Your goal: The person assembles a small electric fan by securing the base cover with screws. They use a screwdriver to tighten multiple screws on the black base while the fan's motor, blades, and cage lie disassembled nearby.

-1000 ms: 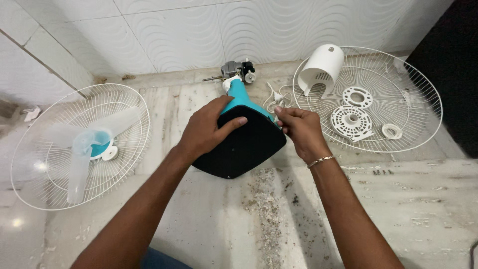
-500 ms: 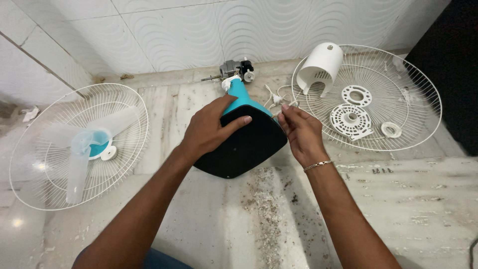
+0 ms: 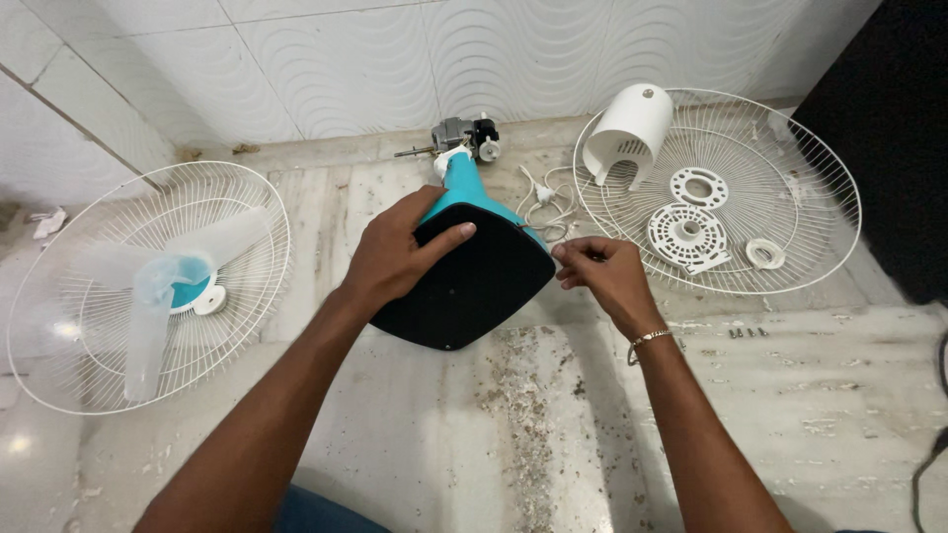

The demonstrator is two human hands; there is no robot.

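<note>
two wire guards, one fan base (image 3: pixel 464 276) on the floor between them. your left hand (image 3: pixel 395 259) grips its far edge; your right hand (image 3: pixel 604 272) fingers pinch closed at its right corner.

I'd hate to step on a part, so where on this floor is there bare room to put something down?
Free floor lies near the camera, below the fan base and between the two forearms, though gritty with debris. Another bare strip runs right of the right hand, below the right grille, apart from some small screws. The back, by the motor and white cord, is crowded.
</note>
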